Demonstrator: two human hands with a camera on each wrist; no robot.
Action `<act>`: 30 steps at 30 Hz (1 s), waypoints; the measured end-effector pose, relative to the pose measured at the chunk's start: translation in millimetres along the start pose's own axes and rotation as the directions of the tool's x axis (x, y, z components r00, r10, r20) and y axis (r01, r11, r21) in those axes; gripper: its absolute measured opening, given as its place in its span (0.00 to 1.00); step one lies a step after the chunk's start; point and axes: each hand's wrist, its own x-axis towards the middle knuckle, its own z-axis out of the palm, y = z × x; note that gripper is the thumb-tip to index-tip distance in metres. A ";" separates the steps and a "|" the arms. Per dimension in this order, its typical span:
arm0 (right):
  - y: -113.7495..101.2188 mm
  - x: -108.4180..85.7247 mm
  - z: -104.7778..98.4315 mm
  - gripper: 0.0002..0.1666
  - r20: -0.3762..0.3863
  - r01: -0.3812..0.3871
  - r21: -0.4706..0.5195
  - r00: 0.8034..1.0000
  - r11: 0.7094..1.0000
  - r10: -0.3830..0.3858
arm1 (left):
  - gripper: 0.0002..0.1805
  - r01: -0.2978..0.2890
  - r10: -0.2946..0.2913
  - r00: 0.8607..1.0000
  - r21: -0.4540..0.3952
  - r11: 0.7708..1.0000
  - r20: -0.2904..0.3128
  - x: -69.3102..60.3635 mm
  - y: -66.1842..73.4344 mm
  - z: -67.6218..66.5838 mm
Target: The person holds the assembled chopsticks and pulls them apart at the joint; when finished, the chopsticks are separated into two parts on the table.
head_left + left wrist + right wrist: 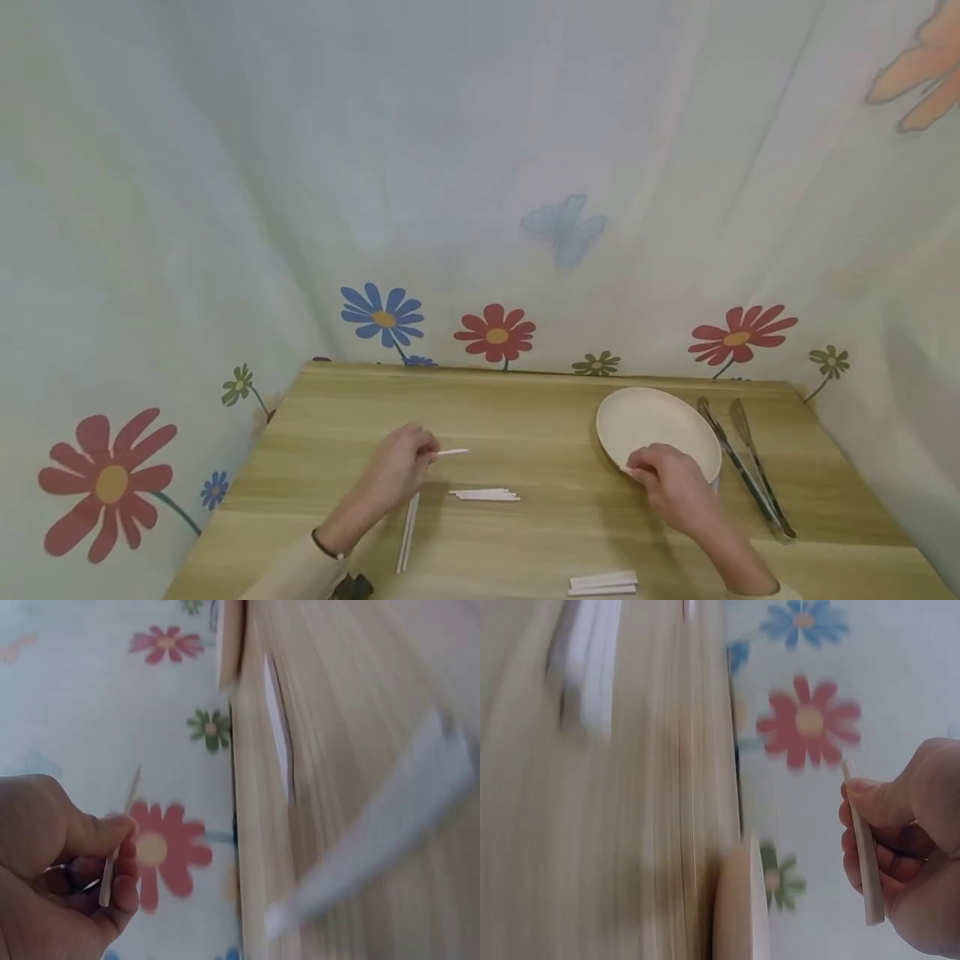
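Observation:
In the head view my left hand (401, 467) pinches a thin pale stick (452, 452) between thumb and fingers, above the table's left half. The left wrist view shows the same stick (120, 847) crossing the curled fingers. My right hand (667, 483) is over the near edge of a round cream plate (652, 421). A short, flat pale stick (865, 855) is pinched in it in the right wrist view; the head view hardly shows that stick. Between the hands lies a small bundle of white sticks (483, 495). Longer white sticks (408, 533) lie beneath the left hand.
More white sticks (602, 582) lie at the table's near edge. Right of the plate, long tongs (750, 471) lie spread in a V. A flowered curtain (480, 167) stands behind and beside the wooden table (525, 417).

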 end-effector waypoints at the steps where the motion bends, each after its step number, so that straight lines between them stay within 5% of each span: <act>1: -1.9 0.8 0.9 0.08 0.001 0.045 0.033 0.999 0.998 -0.046 | 0.03 -0.009 0.010 1.000 -0.022 1.000 0.025 2.2 1.3 0.4; 5: -17.0 4.0 10.5 0.10 -0.037 0.182 0.134 0.983 0.974 -0.179 | 0.02 -0.032 0.044 0.993 -0.111 0.993 0.109 9.0 13.3 7.1; 11: -26.3 -0.2 9.8 0.14 -0.084 0.126 0.182 0.990 0.975 -0.113 | 0.03 0.021 -0.013 0.993 -0.072 0.997 0.115 10.6 20.1 12.7; 30: -28.7 -3.2 1.8 0.14 -0.081 0.141 0.231 0.989 0.963 -0.125 | 0.03 -0.038 0.041 0.994 -0.032 0.999 0.103 18.2 24.6 25.2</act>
